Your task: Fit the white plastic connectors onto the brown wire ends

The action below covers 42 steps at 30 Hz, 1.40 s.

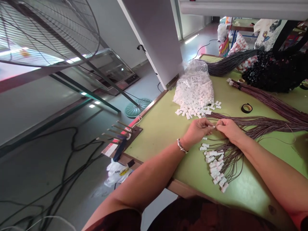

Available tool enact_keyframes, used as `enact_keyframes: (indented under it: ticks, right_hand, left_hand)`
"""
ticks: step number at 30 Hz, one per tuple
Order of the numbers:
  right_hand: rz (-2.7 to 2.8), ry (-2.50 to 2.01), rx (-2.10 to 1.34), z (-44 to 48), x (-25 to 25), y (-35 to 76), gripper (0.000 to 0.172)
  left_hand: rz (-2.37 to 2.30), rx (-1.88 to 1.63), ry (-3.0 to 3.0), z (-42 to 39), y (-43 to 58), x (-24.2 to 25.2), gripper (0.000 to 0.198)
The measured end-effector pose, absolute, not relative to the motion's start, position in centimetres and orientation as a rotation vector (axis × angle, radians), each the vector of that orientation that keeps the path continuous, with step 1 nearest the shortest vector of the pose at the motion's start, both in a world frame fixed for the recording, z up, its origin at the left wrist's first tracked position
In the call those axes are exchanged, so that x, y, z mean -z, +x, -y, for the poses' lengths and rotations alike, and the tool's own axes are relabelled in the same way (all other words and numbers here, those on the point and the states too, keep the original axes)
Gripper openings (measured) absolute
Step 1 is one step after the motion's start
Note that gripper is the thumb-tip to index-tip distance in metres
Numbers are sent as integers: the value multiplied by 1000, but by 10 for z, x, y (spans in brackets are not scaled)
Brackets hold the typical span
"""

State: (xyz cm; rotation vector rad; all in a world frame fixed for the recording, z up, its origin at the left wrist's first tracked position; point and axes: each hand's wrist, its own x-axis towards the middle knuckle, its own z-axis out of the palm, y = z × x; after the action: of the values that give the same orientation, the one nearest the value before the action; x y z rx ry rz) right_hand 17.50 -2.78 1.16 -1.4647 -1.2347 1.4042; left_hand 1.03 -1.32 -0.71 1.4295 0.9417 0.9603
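White plastic is what both hands are busy with here, seen from the head camera, the only view we have. The left hand (197, 128) pinches a small white connector (211, 127) between thumb and fingertips, fingers narrowed right down on it. The right hand (228, 129) meets it from three o'clock, fingers closed tight around the end of a thin brown wire (240, 136), tip to tip with the left. Whether wire and connector are already mated I cannot tell; the fingers cover the joint.

That connector looks tiny, light and rigid, the sort of thing that skates off a smooth tabletop, so a fingertip pinch on its flat sides seems the sensible hold. The wire reads as thin, limp and springy; gripping close to its end, as the right hand does, should keep the tip from wandering.

At six o'clock from the hands, a fan of finished wires (231, 157) lies on the green table (163, 128), each ending in a white housing, the fitted connectors (216, 168) stacked in a loose column. At twelve o'clock sits the clear bag of connectors (194, 88), spilling loose pieces (199, 110) toward the hands. Trailing away to three o'clock, the wire bundle (271, 123) feeds the work, with a second bundle (264, 98) above it and a roll of black tape (246, 108) between them. Off the table's edge at nine o'clock stands a peg rack (120, 134), with a wire fan guard (48, 29) at upper left.
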Motion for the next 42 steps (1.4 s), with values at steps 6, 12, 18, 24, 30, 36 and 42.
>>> enact_keyframes:
  ticks: [6, 12, 18, 24, 30, 36, 42]
  right_hand:
    - [1064, -1465, -1457, 24, -13, 181, 14]
    - [1261, -1474, -1151, 30, -13, 174, 14]
    - [1406, -1493, -1052, 35, -19, 172, 11]
    - [1449, -1524, -1024, 36, -20, 173, 11]
    - [1461, -1527, -1038, 36, -18, 173, 10]
    - [1466, -1479, -1155, 33, -10, 173, 12]
    - [1551, -1419, -1141, 32, -6, 177, 15]
  left_hand:
    - [-970, -986, 1259, 1, -4, -1, 20]
    - [-885, -914, 1107, 4, -3, -4, 27]
    - [-811, -835, 1061, 6, 0, -2, 31]
    - [-813, -859, 1075, 5, -2, -2, 32]
    - [-833, -848, 1203, 5, -1, -1, 28]
    - [-901, -937, 1567, 13, 7, -2, 13]
    - [-902, -863, 1315, 15, 12, -1, 23]
